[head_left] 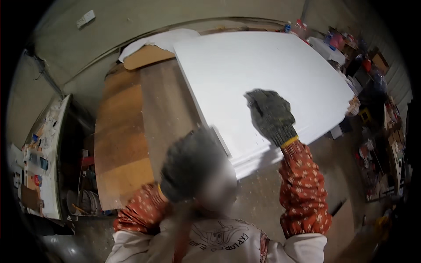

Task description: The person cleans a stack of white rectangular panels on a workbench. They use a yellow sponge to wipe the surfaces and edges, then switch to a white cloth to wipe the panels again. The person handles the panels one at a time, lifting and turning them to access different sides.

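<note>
My right hand (271, 115), in a dark grey knitted glove with a yellow cuff edge, is over a large white panel (263, 57). Its fingers curl inward, and whatever they may hold is hidden. In front of my chest is my left hand (186, 164), gloved the same way and smeared by motion. Beside it is a pale, blurred thing (219, 186) whose kind I cannot make out. A narrow greyish strip (220, 141) shows between that hand and the panel's near left corner; whether the hand touches it, I cannot tell.
Left of the panel lies a brown wooden board surface (120, 127). White sheeting (160, 38) covers a tan piece (147, 57) at the back. A cluttered bench (50, 162) stands at far left. Mixed goods (351, 52) crowd the right, with shelving (394, 144) nearer.
</note>
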A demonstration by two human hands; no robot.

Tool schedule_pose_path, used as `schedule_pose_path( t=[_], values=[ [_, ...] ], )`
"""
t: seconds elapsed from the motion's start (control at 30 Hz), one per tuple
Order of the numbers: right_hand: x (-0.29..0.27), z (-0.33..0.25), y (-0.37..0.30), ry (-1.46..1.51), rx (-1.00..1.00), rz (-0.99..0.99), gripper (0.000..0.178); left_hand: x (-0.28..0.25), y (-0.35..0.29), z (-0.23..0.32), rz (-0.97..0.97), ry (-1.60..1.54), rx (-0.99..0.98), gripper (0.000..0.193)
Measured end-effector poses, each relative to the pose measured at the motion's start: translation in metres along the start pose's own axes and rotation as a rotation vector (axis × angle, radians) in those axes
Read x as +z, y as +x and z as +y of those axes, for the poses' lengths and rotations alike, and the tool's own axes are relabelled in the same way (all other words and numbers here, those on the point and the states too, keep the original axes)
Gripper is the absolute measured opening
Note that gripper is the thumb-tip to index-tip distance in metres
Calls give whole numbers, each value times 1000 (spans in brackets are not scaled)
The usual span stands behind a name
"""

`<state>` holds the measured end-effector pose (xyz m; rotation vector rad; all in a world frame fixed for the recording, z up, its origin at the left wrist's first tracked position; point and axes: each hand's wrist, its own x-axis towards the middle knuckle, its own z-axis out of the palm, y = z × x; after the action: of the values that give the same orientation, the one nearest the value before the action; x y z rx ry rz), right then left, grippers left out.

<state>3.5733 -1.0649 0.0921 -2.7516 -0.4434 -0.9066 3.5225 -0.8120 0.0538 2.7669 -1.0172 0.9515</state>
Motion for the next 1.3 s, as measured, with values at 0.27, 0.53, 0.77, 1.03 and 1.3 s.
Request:
schedule_pose_path(
  t=[0.27,0.53,0.77,1.03,1.3],
  values=[
    [-7,-22,17,-43,225,-338,27,22,16,-57,61,-13,-66,40],
    [42,36,-11,4,-60,342,21,-7,-8,38,184,52,126,42],
    [111,-11,77,-245,-183,-158,14,-12,-4,-18,239,-196,109,38],
    [52,-76,75,-141,88,-322,18,2,8,-64,213,-350,198,34],
    [67,-76,88,-181,118,-292,20,15,21,-108,214,-406,208,30]
  ],
)
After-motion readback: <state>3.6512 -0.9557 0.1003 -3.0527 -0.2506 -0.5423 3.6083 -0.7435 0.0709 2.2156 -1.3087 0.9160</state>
